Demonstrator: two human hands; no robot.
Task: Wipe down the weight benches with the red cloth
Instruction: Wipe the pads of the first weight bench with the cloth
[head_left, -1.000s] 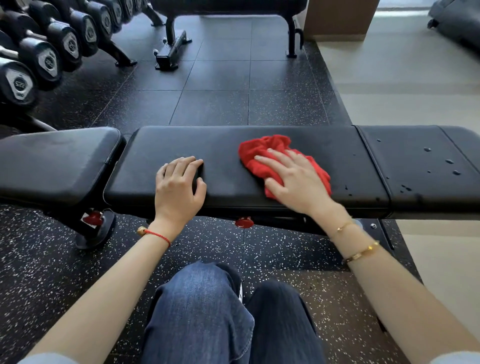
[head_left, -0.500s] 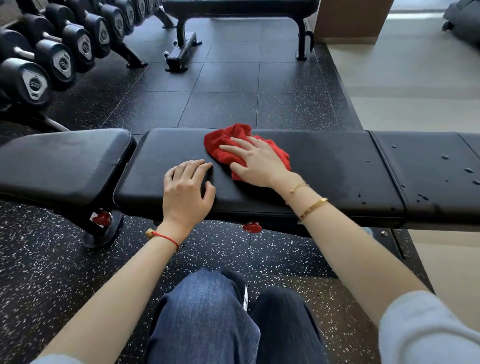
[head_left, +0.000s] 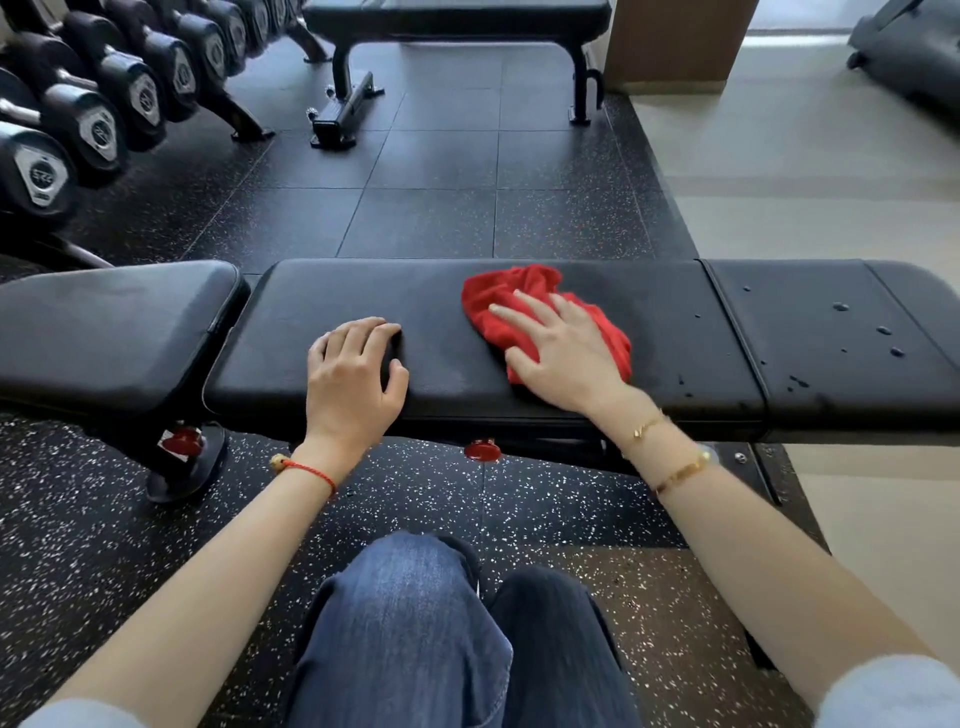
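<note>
1. Your right hand lies flat on the red cloth, fingers spread and straight, pressing it onto the middle pad of the bench. Nothing is pinched; the palm does the holding.
2. Your left hand rests on the same pad near its front edge, fingers loosely curled with the tips on the vinyl, grasping nothing. It looks like a brace.
3. The cloth sits a little right of the pad's centre, bunched, partly sticking out beyond your fingertips on the far side.
4. The bench runs left to right across your view, so its long axis lies crosswise to your arms.
5. The water drops lie on the right-hand pad, past the seam, well apart from the cloth and further to the right.
6. The right hand is clearly the nearer one to those drops. A sweep along the bench's length, rightward over the seam, is my guess for what comes next.
</note>
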